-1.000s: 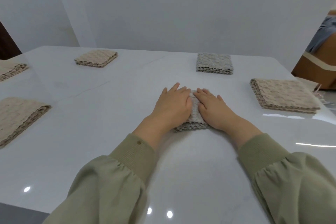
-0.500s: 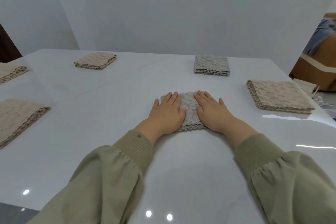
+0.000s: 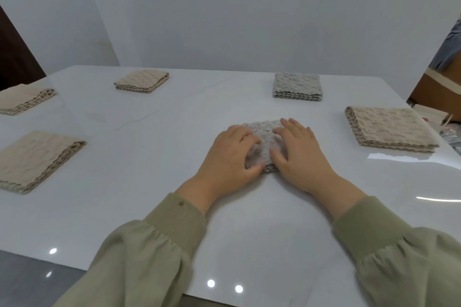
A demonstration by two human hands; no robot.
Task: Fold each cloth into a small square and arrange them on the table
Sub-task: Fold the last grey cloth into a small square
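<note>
Ringing the grey cloth [image 3: 264, 129] are folded cloths [image 3: 296, 86]; left hand [image 3: 228, 157] seemingly clamps it, right hand [image 3: 300, 157] fingers [image 3: 289, 124] spread.

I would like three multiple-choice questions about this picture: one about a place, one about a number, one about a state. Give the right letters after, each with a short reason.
1. Where on the table does the far grey cloth lie?
A. At the back, on the right
B. At the near left edge
C. Under a sleeve

2. How many beige cloths lie on the table?
A. Two
B. Four
C. Six

3. What is the state of the middle grey cloth?
A. Spread out flat, untouched
B. Lifted in the air
C. On the table, under both hands

Answers
1 A: it lies beyond the hands, towards the right.
2 B: far-left beige cloth, near-left beige cloth, back beige cloth, right beige cloth.
3 C: the left hand and the right hand are both on it.
</note>
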